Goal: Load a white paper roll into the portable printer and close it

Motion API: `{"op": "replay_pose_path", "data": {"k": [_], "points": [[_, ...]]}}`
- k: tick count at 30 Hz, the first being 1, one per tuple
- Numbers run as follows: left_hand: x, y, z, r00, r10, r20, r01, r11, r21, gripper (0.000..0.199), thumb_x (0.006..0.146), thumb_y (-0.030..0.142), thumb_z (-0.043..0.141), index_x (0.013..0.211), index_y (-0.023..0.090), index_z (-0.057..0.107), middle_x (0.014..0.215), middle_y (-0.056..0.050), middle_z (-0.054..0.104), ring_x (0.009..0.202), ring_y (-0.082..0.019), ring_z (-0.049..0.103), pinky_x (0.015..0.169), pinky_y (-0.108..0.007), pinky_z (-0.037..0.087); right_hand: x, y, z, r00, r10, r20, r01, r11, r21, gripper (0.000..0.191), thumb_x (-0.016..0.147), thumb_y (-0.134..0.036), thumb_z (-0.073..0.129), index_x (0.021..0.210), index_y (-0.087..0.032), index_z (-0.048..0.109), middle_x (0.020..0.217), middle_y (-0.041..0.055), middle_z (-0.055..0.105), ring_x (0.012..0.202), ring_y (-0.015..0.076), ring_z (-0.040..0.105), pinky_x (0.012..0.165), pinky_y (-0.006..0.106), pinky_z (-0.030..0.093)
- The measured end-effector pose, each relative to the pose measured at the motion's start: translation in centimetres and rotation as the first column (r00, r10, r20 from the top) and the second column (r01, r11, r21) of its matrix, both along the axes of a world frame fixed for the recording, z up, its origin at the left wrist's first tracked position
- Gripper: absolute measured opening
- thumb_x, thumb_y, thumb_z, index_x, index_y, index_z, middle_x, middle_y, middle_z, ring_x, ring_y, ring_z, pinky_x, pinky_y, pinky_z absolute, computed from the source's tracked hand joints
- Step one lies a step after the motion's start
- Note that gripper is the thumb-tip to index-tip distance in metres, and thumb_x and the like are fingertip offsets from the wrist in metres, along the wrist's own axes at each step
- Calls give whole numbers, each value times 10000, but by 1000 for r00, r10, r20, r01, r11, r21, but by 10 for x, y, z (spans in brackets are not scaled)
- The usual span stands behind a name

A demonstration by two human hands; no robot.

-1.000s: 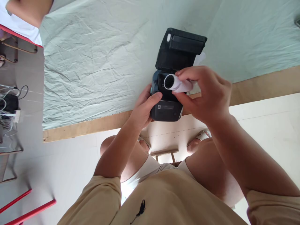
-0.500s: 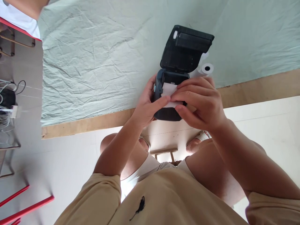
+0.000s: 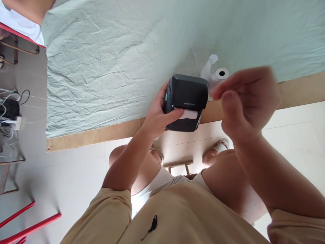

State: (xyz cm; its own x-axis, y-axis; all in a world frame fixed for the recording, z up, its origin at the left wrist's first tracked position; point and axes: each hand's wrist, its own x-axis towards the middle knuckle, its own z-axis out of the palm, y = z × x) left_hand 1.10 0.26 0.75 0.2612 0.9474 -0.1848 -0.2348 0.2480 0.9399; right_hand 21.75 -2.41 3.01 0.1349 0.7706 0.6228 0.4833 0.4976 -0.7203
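Observation:
A small dark printer (image 3: 189, 91) with its lid down is held over the table's front edge. My left hand (image 3: 162, 117) grips its left side, with the thumb on the white paper strip (image 3: 189, 114) that sticks out below the lid. To the right of the printer, my right hand (image 3: 247, 101) is raised and blurred by motion; its fingers are bent and whether they hold anything is unclear. Behind it on the cloth stands a white paper roll (image 3: 221, 74), beside a loose curled strip of paper (image 3: 209, 65).
A pale green cloth (image 3: 114, 61) covers the table, with a bare wooden edge (image 3: 101, 133) in front. Another person's arm (image 3: 33, 10) shows at the top left. Cables (image 3: 8, 108) and red bars (image 3: 33, 227) are at the left.
The printer's lid, which stood open, is now down over the paper. My right hand has let go of the paper and moved right. My left hand has stayed on the printer.

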Motion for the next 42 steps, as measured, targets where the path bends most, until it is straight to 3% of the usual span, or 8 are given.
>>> {"op": "replay_pose_path", "data": {"k": [4, 11, 16, 23, 27, 31, 38, 42], "points": [[-5, 7, -18, 992, -117, 54, 110, 986, 123, 985, 670, 567, 1058, 1506, 325, 597, 1407, -63, 777, 1277, -346, 813, 1008, -430, 715, -1, 1, -19, 993, 101, -63, -113, 965, -239, 496, 1031, -525, 761, 762, -273, 428, 605, -69, 387, 510, 101, 363, 463, 298, 303], [0, -1, -6, 992, -56, 112, 56, 998, 4, 478, 882, 575, 939, 1216, 295, 741, 953, -5, 799, 762, -202, 792, 634, -339, 681, 1, 9, -31, 928, 208, -308, -330, 845, -422, 673, 904, -557, 913, 766, -278, 316, 669, -71, 347, 525, 82, 366, 390, 265, 364], [1, -4, 3, 995, -5, 103, 4, 1000, 10, 397, 903, 509, 945, 1177, 289, 761, 907, 26, 768, 705, -156, 764, 591, -280, 621, 0, 9, -26, 936, 191, -295, -316, 826, -467, 650, 888, -489, 917, 731, -271, 325, 645, -71, 345, 497, 72, 367, 367, 248, 366], [9, -1, 8, 979, 108, 170, -84, 986, -142, 403, 1087, 649, 662, 1165, 266, 760, 1094, -34, 825, 1249, -311, 860, 840, -358, 750, 5, 9, -33, 929, 253, -270, -347, 846, -404, 600, 955, -591, 841, 797, -289, 347, 656, -71, 409, 556, 99, 385, 465, 294, 448], [12, 0, 11, 974, 162, 159, -113, 955, -276, 427, 1142, 596, 580, 1021, 231, 766, 912, -39, 809, 1106, -282, 890, 811, -345, 761, 6, 8, -32, 909, 300, -289, -402, 814, -421, 616, 901, -607, 878, 855, -308, 341, 631, -100, 411, 520, 101, 346, 444, 304, 426], [10, 0, 13, 960, 222, 171, -172, 949, -264, 470, 1172, 509, 551, 839, 219, 711, 714, -19, 682, 962, -241, 886, 727, -297, 729, 10, 9, -31, 900, 349, -263, -432, 799, -419, 604, 840, -549, 936, 874, -312, 381, 650, -103, 482, 516, 107, 414, 446, 306, 439], [11, -1, 15, 974, 103, 203, -39, 954, -298, 515, 1146, 647, 534, 979, 227, 780, 774, -45, 742, 975, -259, 880, 623, -279, 660, -1, 6, -16, 946, 211, -244, -234, 970, -68, 363, 1002, -425, 862, 949, -297, 526, 618, -109, 580, 491, 117, 617, 381, 231, 369], [13, -3, 19, 990, 82, 117, -52, 969, -242, 507, 1119, 683, 576, 982, 236, 773, 750, -31, 725, 879, -240, 859, 590, -274, 622, -11, 8, -7, 973, 95, -209, -78, 993, 86, 213, 1066, -290, 746, 960, -291, 561, 783, -76, 738, 562, 112, 699, 429, 238, 430]]}}
